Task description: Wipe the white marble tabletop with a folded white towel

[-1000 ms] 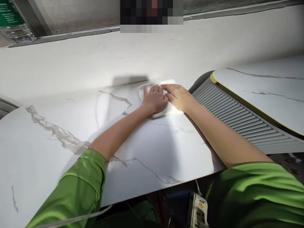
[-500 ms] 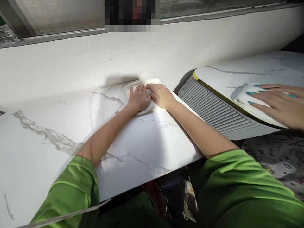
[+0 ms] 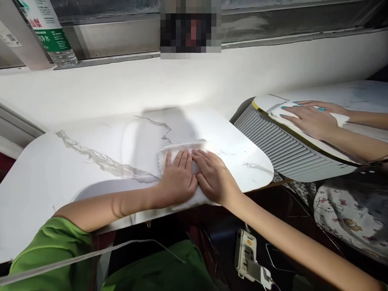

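Head cam: a worker in a green top [image 3: 51, 242] pressed both bare hands onto a white cloth [image 3: 201, 198] at the near edge of a marble-patterned table [image 3: 33, 173]. L hand [image 3: 178, 182] lay palm down, fingers [image 3: 183, 159] extended and slightly fanned; R hand [image 3: 216, 178] lay alongside, slanted inward, its fingers nearly straight too, w/ tips close to the L's. Neither had curled round anything; the cloth sat flat beneath, approx. mid-table lengthwise.

Work looked to be in progress, w/ both hands bearing on the cloth. Table ran on past it at the back & both ends; how much had been gone over, & how much was left, cldn't be told from surface alone.

At R, a co-worker's hands [image 3: 318, 121] lay on another cloth [image 3: 342, 119] atop a 2nd table [image 3: 370, 97] w/ a ribbed side. A bottle [image 3: 56, 40] stood by the window, upper L; below the table, a power strip [image 3: 245, 250] w/ a plug in it.
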The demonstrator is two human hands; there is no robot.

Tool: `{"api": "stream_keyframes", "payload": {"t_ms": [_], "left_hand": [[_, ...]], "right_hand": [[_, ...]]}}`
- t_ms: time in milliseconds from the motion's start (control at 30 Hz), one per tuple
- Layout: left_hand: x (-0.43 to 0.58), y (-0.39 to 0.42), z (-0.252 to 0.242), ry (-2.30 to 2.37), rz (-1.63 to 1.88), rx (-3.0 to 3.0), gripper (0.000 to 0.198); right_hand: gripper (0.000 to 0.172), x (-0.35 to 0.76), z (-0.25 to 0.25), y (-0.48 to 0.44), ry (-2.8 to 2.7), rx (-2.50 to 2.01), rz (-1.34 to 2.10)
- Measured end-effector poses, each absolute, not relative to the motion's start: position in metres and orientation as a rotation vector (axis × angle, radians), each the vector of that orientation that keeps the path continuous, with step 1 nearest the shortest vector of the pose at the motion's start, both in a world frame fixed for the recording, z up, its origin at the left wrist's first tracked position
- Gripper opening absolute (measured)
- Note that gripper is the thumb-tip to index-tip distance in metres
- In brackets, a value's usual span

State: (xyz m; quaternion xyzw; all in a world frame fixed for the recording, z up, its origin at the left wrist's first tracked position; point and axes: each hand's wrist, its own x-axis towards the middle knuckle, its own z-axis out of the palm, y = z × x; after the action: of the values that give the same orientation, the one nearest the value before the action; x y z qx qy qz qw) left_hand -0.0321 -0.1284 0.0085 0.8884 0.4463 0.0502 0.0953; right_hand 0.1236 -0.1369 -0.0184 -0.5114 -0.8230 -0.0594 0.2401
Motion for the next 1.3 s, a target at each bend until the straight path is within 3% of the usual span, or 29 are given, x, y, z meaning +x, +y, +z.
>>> {"api": "stream_keyframes", "payload": {"t_ms": [167,533,733,1033,1300], "left_hand": [[-0.03,-0.11,0.012,1.402,0.146,2.518,0.062],[-0.026,0.048,0.005,1.586,0.261,2.479,0.056],[-0.029,0.088,0.001,1.642,0.317,2.487,0.055],[-0.042,0.05,0.004,1.661,0.25,2.478,0.056],[-0.077,-0.069,0.005,1.501,0.184,2.646,0.056]], "right_hand": [[0.045,0.119,-0.021,-0.115,-2.219,-1.406,-0.121],[0.039,0.111,-0.021,0.056,-2.2,-1.508,-0.061],[0.039,0.107,-0.029,0.103,-2.159,-1.471,-0.077],[0.044,0.095,-0.023,0.061,-2.23,-1.436,-0.075],[0.049,0.064,-0.021,-0.079,-2.203,-1.506,-0.2]]}}
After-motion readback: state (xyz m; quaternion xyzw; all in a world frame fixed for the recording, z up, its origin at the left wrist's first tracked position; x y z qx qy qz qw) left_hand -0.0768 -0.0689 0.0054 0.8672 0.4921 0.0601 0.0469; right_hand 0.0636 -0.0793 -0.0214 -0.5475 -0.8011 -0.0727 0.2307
